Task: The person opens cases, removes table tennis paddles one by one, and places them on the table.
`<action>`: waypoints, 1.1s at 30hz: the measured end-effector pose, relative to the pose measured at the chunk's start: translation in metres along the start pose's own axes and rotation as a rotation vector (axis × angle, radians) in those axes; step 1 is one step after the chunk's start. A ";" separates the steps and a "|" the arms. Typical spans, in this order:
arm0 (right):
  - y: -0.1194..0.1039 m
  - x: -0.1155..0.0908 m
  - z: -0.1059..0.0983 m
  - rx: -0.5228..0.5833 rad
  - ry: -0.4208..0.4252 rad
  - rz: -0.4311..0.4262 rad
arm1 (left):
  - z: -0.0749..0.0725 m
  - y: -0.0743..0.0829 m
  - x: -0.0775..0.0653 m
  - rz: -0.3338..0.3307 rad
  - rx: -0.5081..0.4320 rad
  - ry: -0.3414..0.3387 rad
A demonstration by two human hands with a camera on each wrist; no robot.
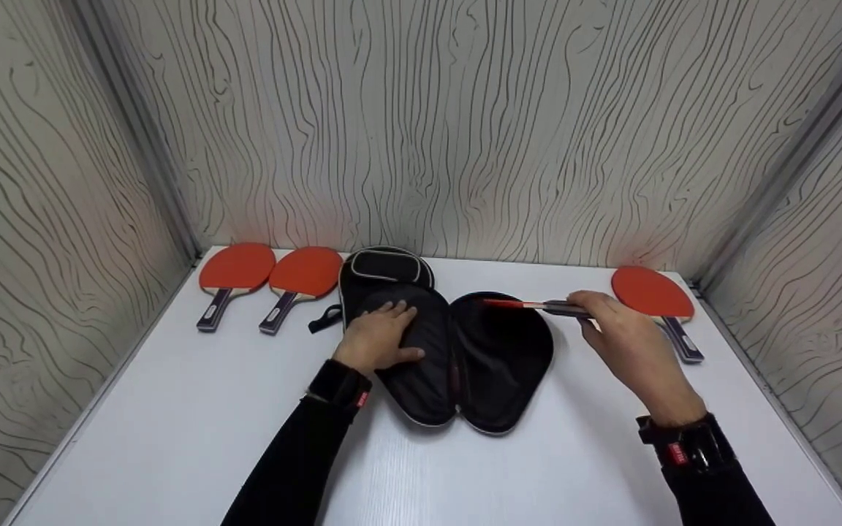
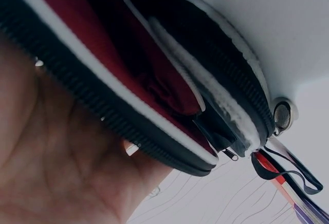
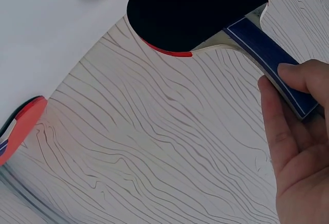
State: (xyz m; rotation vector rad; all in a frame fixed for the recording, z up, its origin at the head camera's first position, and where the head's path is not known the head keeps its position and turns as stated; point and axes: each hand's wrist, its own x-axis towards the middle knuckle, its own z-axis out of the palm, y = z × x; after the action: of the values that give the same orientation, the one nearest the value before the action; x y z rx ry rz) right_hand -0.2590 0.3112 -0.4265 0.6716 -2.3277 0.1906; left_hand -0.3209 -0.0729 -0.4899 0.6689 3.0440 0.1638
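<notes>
Head view, case: an open black paddle case (image 1: 465, 358) is spread on the white table (image 1: 172, 438); the left hand (image 1: 381, 336) is laid on its left half with fingers straight and flat.
Head view, paddle: a paddle (image 1: 531, 305) is held edge-on above the case's right half, its handle gripped by the curled fingers of the right hand (image 1: 622, 332).
Head view, rest: one red paddle (image 1: 651, 292) is seen just beyond the right hand; two red paddles (image 1: 271, 272) lie well apart from the left hand, on its outer side.
Left wrist view: the case's zipper edge (image 2: 154, 147) and red lining are shown close against the palm (image 2: 56, 162).
Right wrist view: the blue handle (image 3: 267, 62) is seen pinched between the thumb and fingers (image 3: 288, 142), and the black blade face (image 3: 190, 8), hidden in the head view, is shown.
</notes>
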 end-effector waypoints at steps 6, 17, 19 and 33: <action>0.006 0.000 -0.002 0.008 0.006 0.040 | 0.001 -0.001 -0.001 0.007 -0.019 0.012; 0.019 -0.003 -0.004 0.000 0.017 0.233 | 0.001 -0.001 0.001 0.005 -0.006 0.010; 0.021 -0.004 -0.004 -0.007 0.003 0.264 | 0.002 -0.001 0.001 0.002 0.002 0.013; 0.038 -0.011 0.011 -0.039 0.000 0.328 | 0.000 0.000 0.000 -0.010 -0.008 0.001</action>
State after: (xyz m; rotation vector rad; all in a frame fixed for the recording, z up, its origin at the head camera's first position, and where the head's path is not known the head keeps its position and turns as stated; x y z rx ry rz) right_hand -0.2779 0.3450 -0.4403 0.2661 -2.4230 0.2916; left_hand -0.3212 -0.0725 -0.4903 0.6531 3.0458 0.1755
